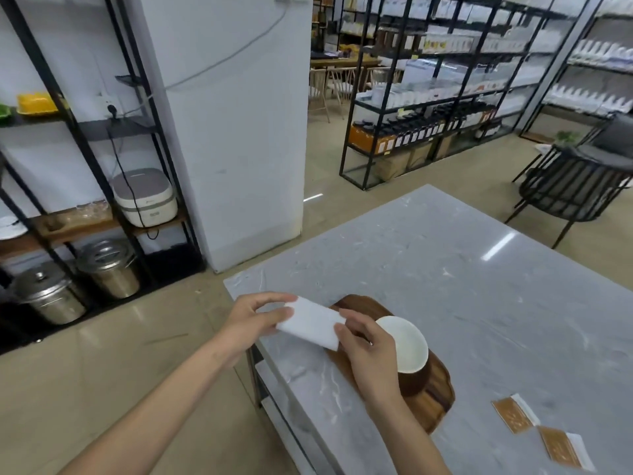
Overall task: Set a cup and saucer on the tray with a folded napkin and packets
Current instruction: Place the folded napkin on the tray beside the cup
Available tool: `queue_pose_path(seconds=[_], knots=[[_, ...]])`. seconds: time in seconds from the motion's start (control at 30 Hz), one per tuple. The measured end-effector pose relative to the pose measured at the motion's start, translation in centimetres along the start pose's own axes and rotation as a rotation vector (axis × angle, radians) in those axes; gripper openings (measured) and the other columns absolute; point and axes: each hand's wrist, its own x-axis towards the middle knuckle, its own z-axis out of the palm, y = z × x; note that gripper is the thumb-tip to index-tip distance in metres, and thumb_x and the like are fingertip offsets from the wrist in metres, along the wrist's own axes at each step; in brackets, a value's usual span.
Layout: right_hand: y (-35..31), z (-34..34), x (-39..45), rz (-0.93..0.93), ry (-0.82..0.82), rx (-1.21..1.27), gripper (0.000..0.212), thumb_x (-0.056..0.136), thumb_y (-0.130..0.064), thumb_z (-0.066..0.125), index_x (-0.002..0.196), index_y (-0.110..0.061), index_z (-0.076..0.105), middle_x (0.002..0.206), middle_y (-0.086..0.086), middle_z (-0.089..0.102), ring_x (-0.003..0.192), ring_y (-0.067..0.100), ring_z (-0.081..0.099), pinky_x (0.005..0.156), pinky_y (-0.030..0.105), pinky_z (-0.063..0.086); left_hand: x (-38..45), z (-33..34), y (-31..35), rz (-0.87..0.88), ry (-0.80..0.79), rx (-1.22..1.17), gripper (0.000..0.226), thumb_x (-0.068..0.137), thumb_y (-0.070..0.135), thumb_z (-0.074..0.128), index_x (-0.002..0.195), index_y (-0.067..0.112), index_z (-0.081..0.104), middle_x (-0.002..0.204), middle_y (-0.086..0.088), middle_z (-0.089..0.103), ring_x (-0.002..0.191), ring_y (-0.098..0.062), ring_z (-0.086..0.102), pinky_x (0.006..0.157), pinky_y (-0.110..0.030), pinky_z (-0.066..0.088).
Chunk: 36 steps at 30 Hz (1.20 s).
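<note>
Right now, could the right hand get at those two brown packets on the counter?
Probably not yet: the right hand is pinching the folded napkin together with the left hand. The packets lie uncovered to its right, so the path looks free once it lets go.

Bright, even indoor light fills the room, and 2 pale streaks of glare from overhead lamps lie on the glossy table (445, 269). Shadows are faint and soft. The wide lens bends the shelves (445, 80) at the edges, and the whole frame looks slightly soft, most of all the far stock.
</note>
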Motion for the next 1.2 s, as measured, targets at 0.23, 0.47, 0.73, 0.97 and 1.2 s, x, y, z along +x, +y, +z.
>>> queue_pose_path(seconds=[0.23,0.47,0.73,0.97,1.2], knots=[[1.8,1.6,1.1,0.034,0.158,-0.064,0.021,0.088,-0.013,0.076,0.099,-0.030,0.075,0.097,-0.021,0.075,0.085,0.009,0.076,0.071,0.023,0.060,5.2,-0.1,-0.6,-0.062,-0.116,-0.022,0.018,0.086,0.015,0.077,0.102,0.021,0.082,0.109,0.006,0.079,0.097,-0.009,0.074,0.071,-0.019,0.059],[2.1,4.0,1.4,0.044,0.379,-0.135,0.021,0.087,-0.017,0.077,0.098,-0.033,0.072,0.099,-0.023,0.071,0.082,0.005,0.074,0.071,0.016,0.057,11.9,1.1,-1.1,-0.107,-0.309,0.082,0.018,0.087,0.012,0.076,0.098,0.024,0.083,0.107,0.007,0.079,0.101,-0.010,0.074,0.083,-0.028,0.061],[4.2,7.6,1.2,-0.031,0.654,-0.429,0.018,0.086,-0.007,0.078,0.097,-0.020,0.073,0.110,-0.006,0.061,0.084,-0.003,0.068,0.071,0.005,0.053,17.7,4.2,-1.3,0.006,-0.698,0.281,0.020,0.090,0.007,0.073,0.099,0.022,0.083,0.105,0.006,0.080,0.098,-0.007,0.073,0.085,-0.017,0.056],[5.9,10.1,0.5,0.045,0.770,-0.572,0.021,0.086,-0.013,0.079,0.107,-0.012,0.076,0.119,-0.002,0.055,0.098,-0.008,0.062,0.083,0.003,0.049,19.7,8.6,-1.5,0.254,-1.025,0.539,0.020,0.089,0.003,0.071,0.103,0.013,0.081,0.109,0.002,0.076,0.109,-0.006,0.069,0.099,-0.022,0.050],[7.0,10.7,0.9,0.146,0.757,-0.742,0.023,0.086,-0.027,0.079,0.108,-0.020,0.078,0.117,-0.001,0.062,0.093,0.008,0.064,0.081,-0.006,0.039,20.5,9.6,-3.1,0.824,-1.058,0.746,0.020,0.092,0.023,0.071,0.108,0.030,0.080,0.117,0.017,0.073,0.116,0.000,0.048,0.103,-0.010,0.035]])
